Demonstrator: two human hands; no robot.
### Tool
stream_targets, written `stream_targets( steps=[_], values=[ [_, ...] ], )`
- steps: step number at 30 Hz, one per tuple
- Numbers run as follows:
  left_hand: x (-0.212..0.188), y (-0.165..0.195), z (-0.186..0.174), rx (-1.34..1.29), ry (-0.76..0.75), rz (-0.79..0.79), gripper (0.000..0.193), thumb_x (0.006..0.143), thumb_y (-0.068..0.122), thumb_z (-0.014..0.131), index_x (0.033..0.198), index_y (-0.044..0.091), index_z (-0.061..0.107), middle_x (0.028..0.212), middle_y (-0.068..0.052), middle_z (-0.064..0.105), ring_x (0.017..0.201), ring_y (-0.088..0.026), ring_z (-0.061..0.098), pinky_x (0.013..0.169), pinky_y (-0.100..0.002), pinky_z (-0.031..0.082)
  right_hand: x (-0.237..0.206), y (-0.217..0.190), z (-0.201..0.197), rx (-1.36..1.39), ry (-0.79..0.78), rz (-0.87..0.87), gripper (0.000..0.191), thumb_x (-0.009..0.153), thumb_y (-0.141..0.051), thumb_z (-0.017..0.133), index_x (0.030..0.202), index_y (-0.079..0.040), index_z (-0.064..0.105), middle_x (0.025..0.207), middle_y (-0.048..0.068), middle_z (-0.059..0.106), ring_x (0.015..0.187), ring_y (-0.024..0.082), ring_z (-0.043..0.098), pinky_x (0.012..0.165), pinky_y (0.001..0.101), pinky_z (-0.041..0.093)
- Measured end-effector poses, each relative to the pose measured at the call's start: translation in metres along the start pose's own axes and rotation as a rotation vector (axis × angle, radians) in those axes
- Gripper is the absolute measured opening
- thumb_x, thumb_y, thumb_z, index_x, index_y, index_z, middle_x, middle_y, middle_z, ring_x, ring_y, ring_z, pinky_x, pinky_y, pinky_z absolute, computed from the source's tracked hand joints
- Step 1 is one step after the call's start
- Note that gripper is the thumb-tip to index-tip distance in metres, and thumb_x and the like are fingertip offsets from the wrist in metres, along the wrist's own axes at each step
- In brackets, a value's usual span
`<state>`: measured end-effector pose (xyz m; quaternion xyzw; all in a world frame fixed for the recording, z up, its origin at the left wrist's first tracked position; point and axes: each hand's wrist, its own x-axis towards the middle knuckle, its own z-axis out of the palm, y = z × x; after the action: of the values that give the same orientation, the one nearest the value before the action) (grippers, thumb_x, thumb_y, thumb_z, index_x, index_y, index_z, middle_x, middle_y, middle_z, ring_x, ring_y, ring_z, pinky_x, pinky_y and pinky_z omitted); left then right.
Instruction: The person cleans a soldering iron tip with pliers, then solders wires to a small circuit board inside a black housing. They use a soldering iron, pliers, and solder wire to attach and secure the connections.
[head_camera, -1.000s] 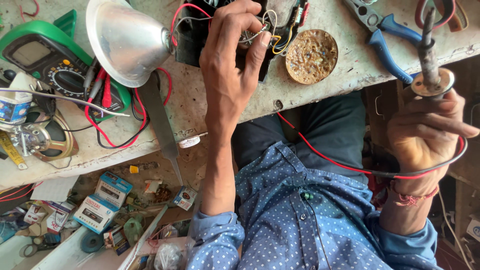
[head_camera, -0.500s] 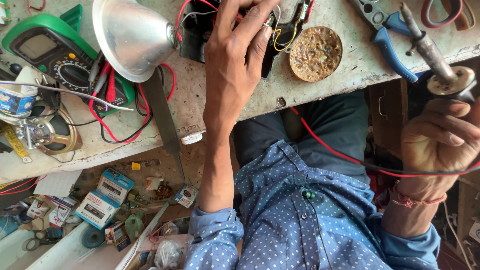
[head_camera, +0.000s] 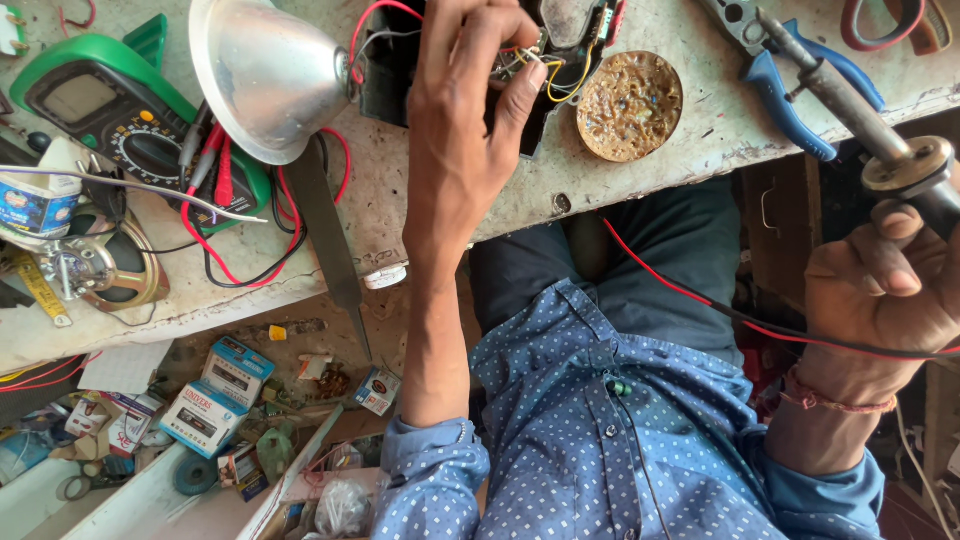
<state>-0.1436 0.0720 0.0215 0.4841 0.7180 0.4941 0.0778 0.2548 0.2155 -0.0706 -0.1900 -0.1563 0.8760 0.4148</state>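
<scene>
Since the earlier frame, the right hand (head_camera: 880, 290) has lowered the soldering iron (head_camera: 860, 110), gripped closed around its handle. The left hand (head_camera: 465, 130) pinches coloured wires (head_camera: 540, 65) on the black device (head_camera: 390, 70) on the workbench (head_camera: 700, 130).

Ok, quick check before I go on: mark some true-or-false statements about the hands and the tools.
1. The right hand holds the iron. True.
2. The lamp sits between the multimeter and the left hand. True.
3. The left hand rests on the multimeter. False: its fingers are at the wires of the black device.
4. The pliers lie on the floor. False: they lie on the bench, by the iron.
5. The round tin lies beside the device. True.
</scene>
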Motion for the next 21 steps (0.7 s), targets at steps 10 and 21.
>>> stream_targets(
  steps=[10, 21],
  values=[
    [-0.002, -0.006, 0.015, -0.035, 0.175, -0.001, 0.008, 0.112, 0.008, 0.066, 0.111, 0.003, 0.06, 0.117, -0.006, 0.061, 0.107, -0.021, 0.066, 0.091, -0.031, 0.055, 0.001, 0.014, 0.025, -0.394, 0.168, -0.298, 0.037, 0.125, -0.02, 0.044, 0.144, 0.011, 0.046, 0.119, 0.029, 0.066, 0.079, 0.022, 0.069, 0.059, 0.0223, 0.05],
    [-0.004, -0.003, 0.016, 0.002, 0.138, -0.006, 0.015, 0.109, 0.004, 0.068, 0.12, 0.005, 0.058, 0.12, -0.007, 0.06, 0.115, -0.023, 0.063, 0.102, -0.034, 0.052, 0.021, 0.035, 0.033, -0.868, 0.254, -0.673, 0.05, 0.117, -0.034, 0.053, 0.131, 0.014, 0.058, 0.109, 0.029, 0.074, 0.067, 0.024, 0.068, 0.055, 0.0296, 0.05]
  ],
)
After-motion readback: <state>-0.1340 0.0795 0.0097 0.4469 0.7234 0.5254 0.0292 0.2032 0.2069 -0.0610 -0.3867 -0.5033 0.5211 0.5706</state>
